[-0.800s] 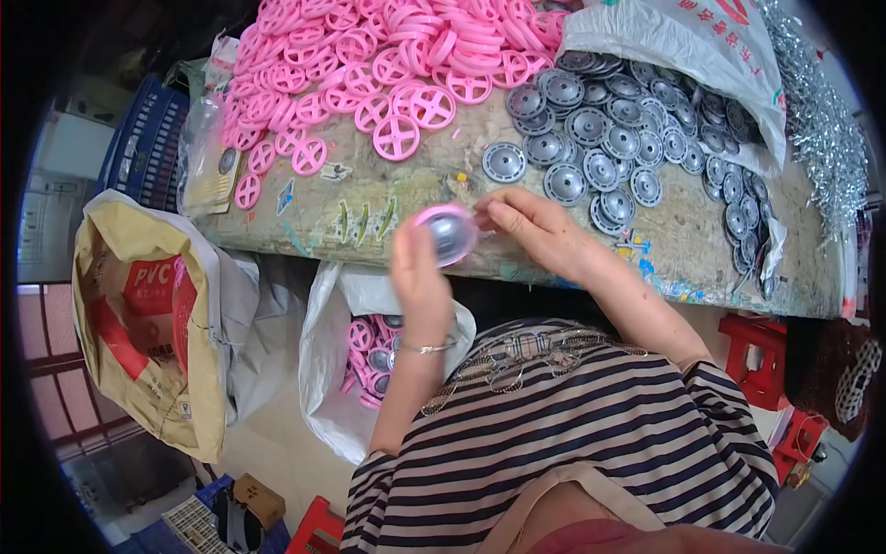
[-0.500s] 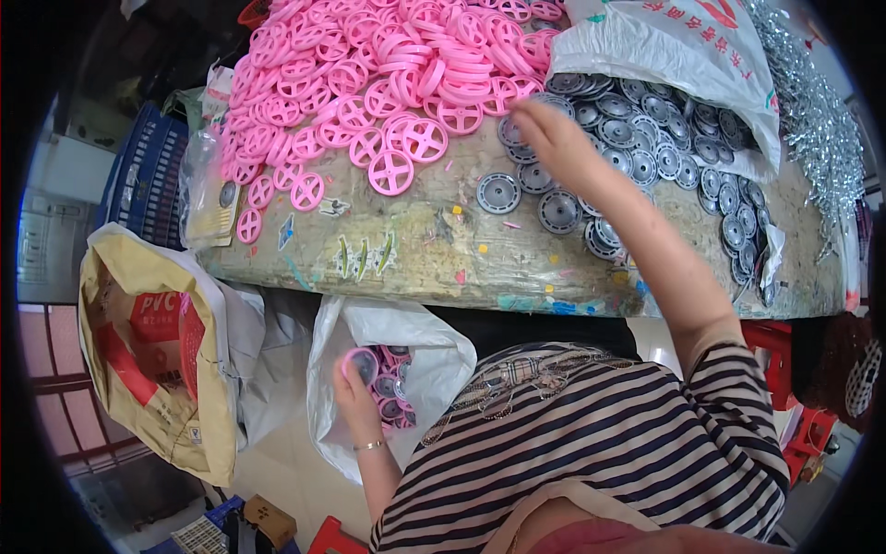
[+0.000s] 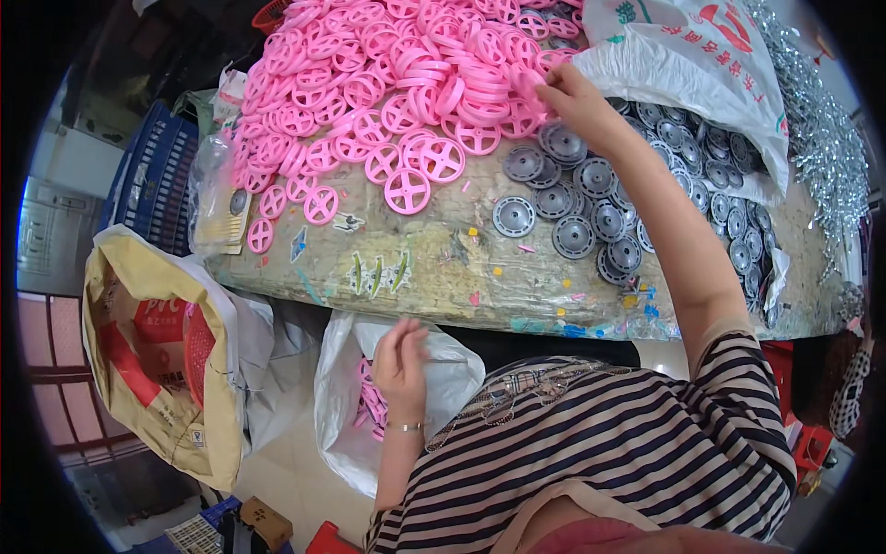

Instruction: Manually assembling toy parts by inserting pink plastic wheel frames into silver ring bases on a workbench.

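On the counter [image 3: 434, 294], pink wheels [image 3: 426, 76] are reached by the right hand [image 3: 583, 106], its hold unclear, while the left hand [image 3: 401, 367], fingers parted, has been emptied above the sack [image 3: 452, 367], one wheel apparently delivered.

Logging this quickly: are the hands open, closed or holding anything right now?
Left hand: partly open, blurred; nothing visible in it.
Right hand: at the pink wheels; grip can't be told.

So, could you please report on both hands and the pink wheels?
Left hand over white bag, apparently empty. Right hand at pink wheels, grip unclear. Grey discs beside and beneath right forearm.
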Available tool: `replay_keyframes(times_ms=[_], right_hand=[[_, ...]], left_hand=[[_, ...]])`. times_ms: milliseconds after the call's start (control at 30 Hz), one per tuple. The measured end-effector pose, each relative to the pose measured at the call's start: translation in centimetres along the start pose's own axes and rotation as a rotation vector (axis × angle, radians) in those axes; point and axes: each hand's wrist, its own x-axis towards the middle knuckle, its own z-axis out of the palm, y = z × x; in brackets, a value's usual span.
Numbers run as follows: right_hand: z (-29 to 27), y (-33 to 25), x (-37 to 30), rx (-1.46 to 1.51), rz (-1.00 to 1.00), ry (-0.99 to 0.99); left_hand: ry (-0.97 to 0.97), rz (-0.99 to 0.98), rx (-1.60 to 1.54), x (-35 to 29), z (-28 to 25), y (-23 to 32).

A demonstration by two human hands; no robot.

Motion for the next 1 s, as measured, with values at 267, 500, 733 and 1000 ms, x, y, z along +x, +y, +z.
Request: replay_keyframes(times_ms=[267,500,733,1000], right_hand=[[4.2,-5.8,-14.3,0.348,0.280,-0.556],[5.1,-1.0,-13.1,-0.582,-0.415,-0.230],[5.1,0.0,-11.7,-0.493,-0.347,-0.202],[6.8,-2.5,-15.8,0.048,-0.087,-0.290]], left_hand=[[-0.369,-0.331,-0.771,6.5,9.4,3.6],[-0.299,-0.417,-0.716,6.9,9.6,2.1],[-0.310,-0.375,-0.814,6.8,9.7,2.0],[-0.381,-0.328,-0.836,6.3,9.5,2.1]])
